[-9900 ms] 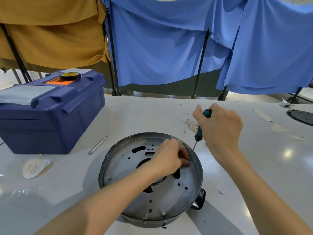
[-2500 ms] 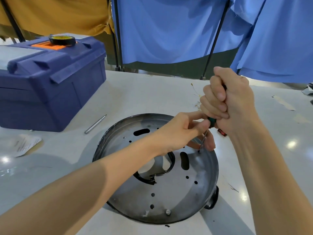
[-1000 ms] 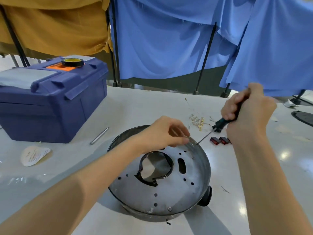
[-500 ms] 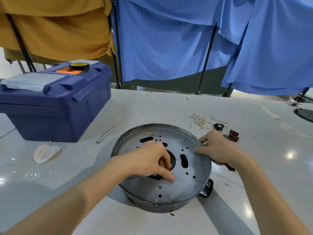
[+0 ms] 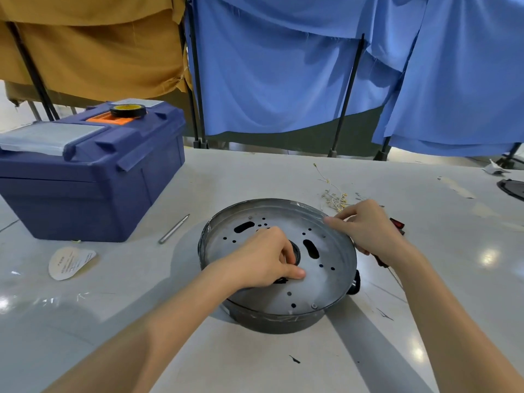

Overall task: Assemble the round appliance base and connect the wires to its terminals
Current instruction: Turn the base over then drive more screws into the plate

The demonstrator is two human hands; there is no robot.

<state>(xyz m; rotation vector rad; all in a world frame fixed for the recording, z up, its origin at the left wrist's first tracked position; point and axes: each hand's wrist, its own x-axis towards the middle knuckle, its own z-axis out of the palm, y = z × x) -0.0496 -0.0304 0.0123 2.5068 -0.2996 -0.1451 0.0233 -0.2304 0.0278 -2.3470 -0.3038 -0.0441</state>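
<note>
- Your left hand (image 5: 265, 258) curls its fingers into the centre hole of the round base (image 5: 279, 265) on the worktop (image 5: 255, 177).
- Your right hand (image 5: 368, 229) grips the base's far-right rim, with the wires (image 5: 334, 198) just beyond it.

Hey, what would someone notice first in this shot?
The round metal base sits mid-table with both hands on it: the left hand at its central hole, the right hand on its far-right rim. A big blue toolbox stands at far left.

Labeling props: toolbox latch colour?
Orange latch on the blue toolbox; head view.
</note>
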